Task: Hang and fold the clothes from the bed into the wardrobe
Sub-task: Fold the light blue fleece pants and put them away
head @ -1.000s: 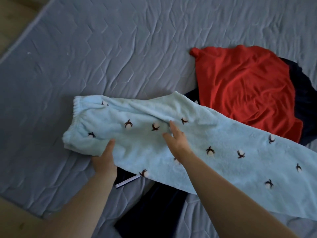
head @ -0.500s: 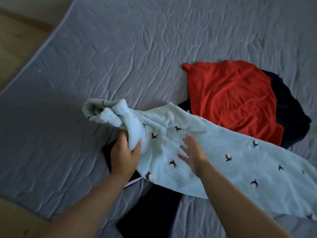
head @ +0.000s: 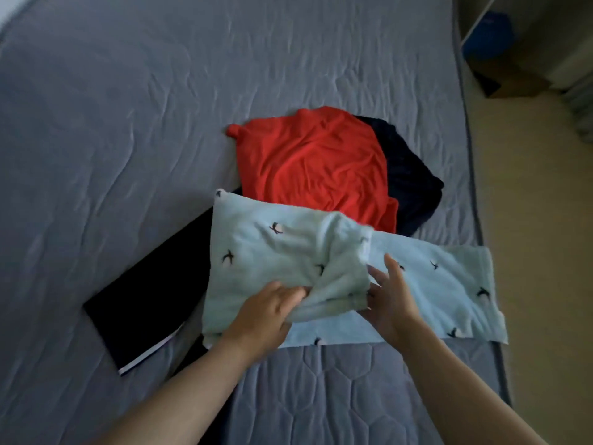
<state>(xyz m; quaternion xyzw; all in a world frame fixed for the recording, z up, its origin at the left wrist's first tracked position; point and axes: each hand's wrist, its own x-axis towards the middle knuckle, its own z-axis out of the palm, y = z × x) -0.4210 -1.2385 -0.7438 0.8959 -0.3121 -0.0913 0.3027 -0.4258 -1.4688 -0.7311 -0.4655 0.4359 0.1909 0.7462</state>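
Bed (head: 128, 123) carries it all, grey and quilted; a long dark garment (head: 154, 300) lies slantwise toward its near edge; a red top (head: 314, 162) sits mid-bed over a navy piece (head: 407, 175); the pale blue fleece trousers (head: 256, 239) lie just in front of the red top, half doubled over, one end reaching toward the right edge. Expect them to be light, thick and limp, so folds will likely creep open; take hold at the doubled edge, not mid-panel. Your left hand (head: 266, 313) has a closed grip on the bunched flap; your right hand (head: 391, 300) is spread, fingers nearly straight, touching the flap's edge, gripping nothing.
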